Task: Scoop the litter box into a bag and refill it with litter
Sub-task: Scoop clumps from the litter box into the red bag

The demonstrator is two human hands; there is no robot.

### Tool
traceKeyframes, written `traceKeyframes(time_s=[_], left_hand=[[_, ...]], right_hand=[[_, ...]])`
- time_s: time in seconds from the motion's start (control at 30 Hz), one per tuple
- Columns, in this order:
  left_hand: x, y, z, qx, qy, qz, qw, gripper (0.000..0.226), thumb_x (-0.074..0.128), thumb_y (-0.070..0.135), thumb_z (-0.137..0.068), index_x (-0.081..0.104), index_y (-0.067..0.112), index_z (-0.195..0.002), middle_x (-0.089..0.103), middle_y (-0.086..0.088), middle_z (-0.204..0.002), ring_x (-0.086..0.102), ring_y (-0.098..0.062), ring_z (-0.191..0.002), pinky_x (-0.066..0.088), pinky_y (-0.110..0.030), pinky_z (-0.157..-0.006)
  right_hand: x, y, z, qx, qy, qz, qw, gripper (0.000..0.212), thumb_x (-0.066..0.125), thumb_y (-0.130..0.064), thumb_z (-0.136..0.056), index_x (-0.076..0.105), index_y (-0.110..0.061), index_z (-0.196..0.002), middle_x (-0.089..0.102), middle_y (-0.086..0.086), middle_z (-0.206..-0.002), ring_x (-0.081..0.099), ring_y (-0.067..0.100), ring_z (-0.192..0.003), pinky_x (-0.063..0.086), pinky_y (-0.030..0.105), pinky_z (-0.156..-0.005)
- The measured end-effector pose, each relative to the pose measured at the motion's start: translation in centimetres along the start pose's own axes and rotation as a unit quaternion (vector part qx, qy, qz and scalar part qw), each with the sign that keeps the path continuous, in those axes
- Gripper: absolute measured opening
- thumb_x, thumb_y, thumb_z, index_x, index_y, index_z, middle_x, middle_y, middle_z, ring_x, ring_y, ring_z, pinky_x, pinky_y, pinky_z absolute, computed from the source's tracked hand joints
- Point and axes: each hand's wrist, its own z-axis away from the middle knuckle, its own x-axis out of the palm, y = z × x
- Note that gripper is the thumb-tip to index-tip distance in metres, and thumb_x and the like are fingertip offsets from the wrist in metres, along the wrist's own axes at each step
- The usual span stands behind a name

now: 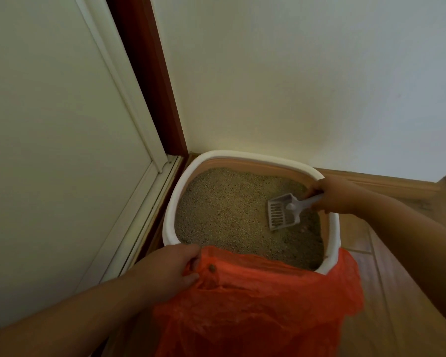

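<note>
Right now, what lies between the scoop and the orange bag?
Only loose litter in the box lies between scoop and bag, per the head view.

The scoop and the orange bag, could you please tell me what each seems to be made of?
The scoop looks like rigid moulded plastic, pale grey-white and smooth, with slots cut in its blade. The orange bag appears to be thin plastic film: it crinkles, folds softly and lets some light through.

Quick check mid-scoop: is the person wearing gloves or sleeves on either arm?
No. The left hand and right hand are bare, with no gloves, rings or watch in view. Both forearms are uncovered as far as the frame shows; no sleeve edge is visible.
</note>
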Motion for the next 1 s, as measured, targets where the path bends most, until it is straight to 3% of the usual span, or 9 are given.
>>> traceKeyframes(time_s=[0.13,0.23,0.43,0.53,0.67,0.83,1.0], left_hand=[[-0.4,0.7,-0.8,0.022,0.015,0.023,0.999,0.016,0.069,0.039,-0.088,0.060,0.034,-0.100,0.064,0.019,-0.092,0.061,0.004,-0.087,0.054,-0.027,-0.082],[-0.6,1.7,-1.5,0.049,0.027,0.020,0.998,0.015,0.069,0.035,-0.088,0.054,0.034,-0.088,0.060,0.020,-0.087,0.058,0.004,-0.083,0.046,-0.019,-0.074],[-0.4,3.1,-2.3,0.088,0.019,0.024,0.996,0.016,0.067,0.039,-0.088,0.056,0.028,-0.090,0.063,0.015,-0.090,0.059,-0.001,-0.085,0.052,-0.032,-0.080],[-0.3,3.3,-2.9,0.100,0.018,0.017,0.995,0.020,0.064,0.046,-0.086,0.059,0.029,-0.096,0.063,0.015,-0.093,0.060,-0.002,-0.087,0.053,-0.035,-0.082],[-0.2,3.4,-3.3,0.101,0.017,0.023,0.994,0.040,0.054,0.061,-0.080,0.061,0.030,-0.105,0.065,0.014,-0.097,0.062,-0.003,-0.089,0.054,-0.036,-0.082],[-0.3,3.4,-3.2,0.107,0.018,0.018,0.994,0.020,0.068,0.044,-0.087,0.059,0.027,-0.095,0.064,0.014,-0.093,0.060,-0.002,-0.087,0.052,-0.032,-0.081],[-1.0,2.8,-2.7,0.105,0.033,0.019,0.994,0.017,0.070,0.039,-0.089,0.056,0.029,-0.092,0.061,0.015,-0.091,0.059,0.000,-0.086,0.047,-0.021,-0.076]], right_hand=[[-1.3,-0.3,1.5,0.005,0.028,0.016,0.999,0.010,0.077,-0.028,-0.082,0.075,-0.028,-0.092,0.073,-0.006,-0.090,0.067,0.008,-0.080,0.055,0.027,-0.073],[-1.8,-0.6,2.8,0.022,0.046,0.010,0.999,0.014,0.079,-0.036,-0.079,0.075,-0.029,-0.089,0.072,-0.008,-0.088,0.066,0.006,-0.081,0.055,0.027,-0.072],[-1.8,-0.2,5.5,0.055,0.105,-0.029,0.993,0.019,0.081,-0.032,-0.079,0.067,-0.027,-0.090,0.069,-0.004,-0.089,0.066,0.010,-0.080,0.052,0.024,-0.065],[-2.5,-0.1,6.7,0.060,0.130,0.004,0.990,0.021,0.080,-0.039,-0.079,0.067,-0.027,-0.091,0.068,-0.004,-0.089,0.062,0.011,-0.081,0.046,0.025,-0.062],[-3.1,-0.8,8.0,0.069,0.122,0.047,0.989,0.021,0.076,-0.043,-0.082,0.068,-0.026,-0.093,0.067,-0.004,-0.089,0.061,0.011,-0.079,0.051,0.027,-0.066],[-1.4,-2.4,6.4,0.074,0.082,0.168,0.980,0.031,0.073,-0.045,-0.086,0.075,-0.019,-0.103,0.066,-0.007,-0.079,0.063,0.010,-0.070,0.045,0.021,-0.054],[-1.3,-4.6,4.6,0.091,0.053,0.218,0.970,0.032,0.078,-0.025,-0.084,0.072,-0.013,-0.113,0.070,0.000,-0.090,0.069,0.016,-0.080,0.062,0.032,-0.078]])
